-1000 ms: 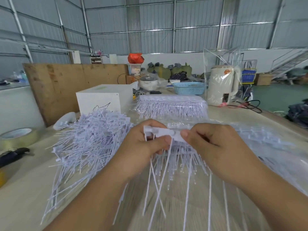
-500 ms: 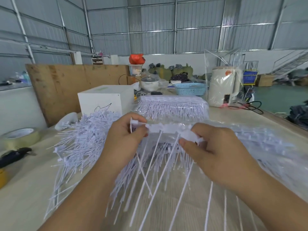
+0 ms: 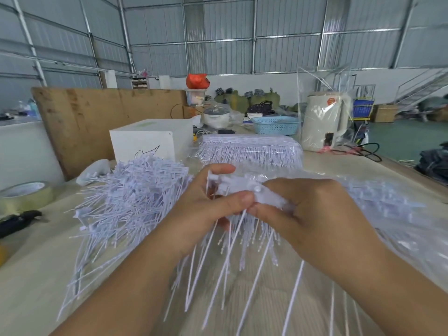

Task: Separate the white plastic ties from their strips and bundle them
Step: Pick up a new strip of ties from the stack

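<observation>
No writing is legible anywhere; the white box [image 3: 150, 141] shows only a thin black scribble on its front. Just in front of that box, both hands hold one strip of ties [image 3: 238, 187] above the table [image 3: 31, 282]. The left hand [image 3: 206, 209] pinches the strip with its thumb, and the right hand [image 3: 312, 212] curls around the other end. Thin white tails hang below the strip. A loose pile of ties [image 3: 128, 207] lies left of the strip, and a wrapped pack of strips [image 3: 252, 151] sits beside the box.
</observation>
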`<state>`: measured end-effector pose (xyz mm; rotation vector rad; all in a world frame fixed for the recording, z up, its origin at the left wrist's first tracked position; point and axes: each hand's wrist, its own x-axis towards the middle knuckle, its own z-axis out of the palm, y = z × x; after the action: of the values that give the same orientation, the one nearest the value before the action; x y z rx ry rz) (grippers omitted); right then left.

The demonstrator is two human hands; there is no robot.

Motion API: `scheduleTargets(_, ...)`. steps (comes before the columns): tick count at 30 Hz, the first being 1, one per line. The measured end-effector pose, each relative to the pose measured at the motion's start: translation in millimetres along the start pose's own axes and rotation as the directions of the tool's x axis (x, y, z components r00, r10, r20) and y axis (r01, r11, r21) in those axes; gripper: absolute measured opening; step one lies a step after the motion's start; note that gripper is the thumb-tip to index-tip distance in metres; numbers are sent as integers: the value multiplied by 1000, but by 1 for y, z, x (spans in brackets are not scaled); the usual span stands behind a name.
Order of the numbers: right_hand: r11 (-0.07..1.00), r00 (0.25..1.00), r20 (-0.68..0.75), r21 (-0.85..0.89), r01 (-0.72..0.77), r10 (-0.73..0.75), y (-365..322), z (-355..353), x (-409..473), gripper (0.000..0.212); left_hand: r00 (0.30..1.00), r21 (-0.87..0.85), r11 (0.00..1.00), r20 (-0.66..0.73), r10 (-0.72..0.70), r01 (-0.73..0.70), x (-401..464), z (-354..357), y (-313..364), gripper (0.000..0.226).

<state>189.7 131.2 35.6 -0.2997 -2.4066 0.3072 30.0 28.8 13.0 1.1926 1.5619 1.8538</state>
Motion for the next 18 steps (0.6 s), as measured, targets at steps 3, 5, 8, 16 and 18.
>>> scheduleTargets(3, 997, 999, 21, -67, -24, 26, -3, -1, 0, 41, 1000, 68, 998, -16, -1, 2, -2, -1, 0, 80)
scheduleTargets(5, 991, 998, 49, -128, -38, 45, -7, 1, -1, 37, 1000, 123, 992, -1, 7, -7, -3, 1, -2, 89)
scheduleTargets(8, 984, 996, 58, -171, -51, 61, -11, 6, -2, 42, 998, 138, 990, -64, 7, 2, -4, 8, -6, 83)
scheduleTargets(16, 991, 998, 28, -122, -46, 49, -10, 1, -5, 53, 984, -112, 992, -173, 39, -59, 1, 8, -3, 42)
scheduleTargets(18, 990, 998, 1, -120, -68, 69, -7, -2, -4, 54, 973, -213, 975, -231, 17, -68, 5, -3, 1, 39)
